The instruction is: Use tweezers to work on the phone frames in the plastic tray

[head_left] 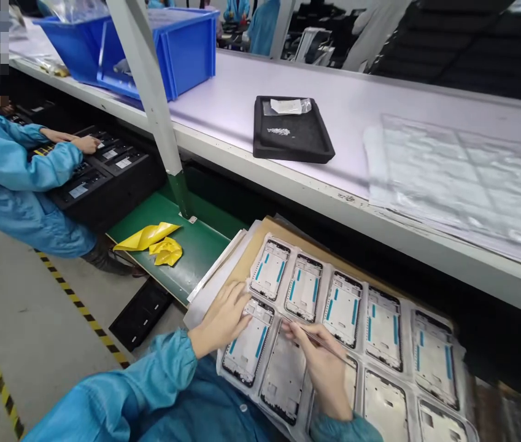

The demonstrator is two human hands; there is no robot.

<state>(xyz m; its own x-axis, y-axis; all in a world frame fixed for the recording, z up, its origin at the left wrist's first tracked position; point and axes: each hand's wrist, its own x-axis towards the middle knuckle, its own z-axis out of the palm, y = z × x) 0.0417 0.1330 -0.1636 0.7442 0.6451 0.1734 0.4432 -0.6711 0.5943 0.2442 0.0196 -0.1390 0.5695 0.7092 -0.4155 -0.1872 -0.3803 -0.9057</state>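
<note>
Long white bench point(242, 92) is seen across the upper view. It carries blue bins point(186, 49) at the far left and a clear moulded sheet point(463, 178) at the right.

A co-worker's sleeve point(11, 166) and hand are noted at the left, over black fixtures point(104, 178), well apart from the wearer.

A clear pocketed tray point(407, 325) is laid on a cardboard sheet point(260, 242) below the bench edge, close to the body. Each phone frame is seated in its own pocket, probably so that none rub.

A black tray point(292, 144) is set on the bench within reach. A small bag and loose bits are kept inside its raised rim.

Yellow scraps point(150, 236) are left on the green shelf point(200, 252).

Left hand point(223, 319) is pressed flat on the near-left phone frame point(247, 347), fingers spread and grasping nothing, apparently to steady it.

Right hand point(322, 365) is pinched around thin tweezers point(329, 348). The tip is aimed at that frame's upper right corner; contact cannot be told.
</note>
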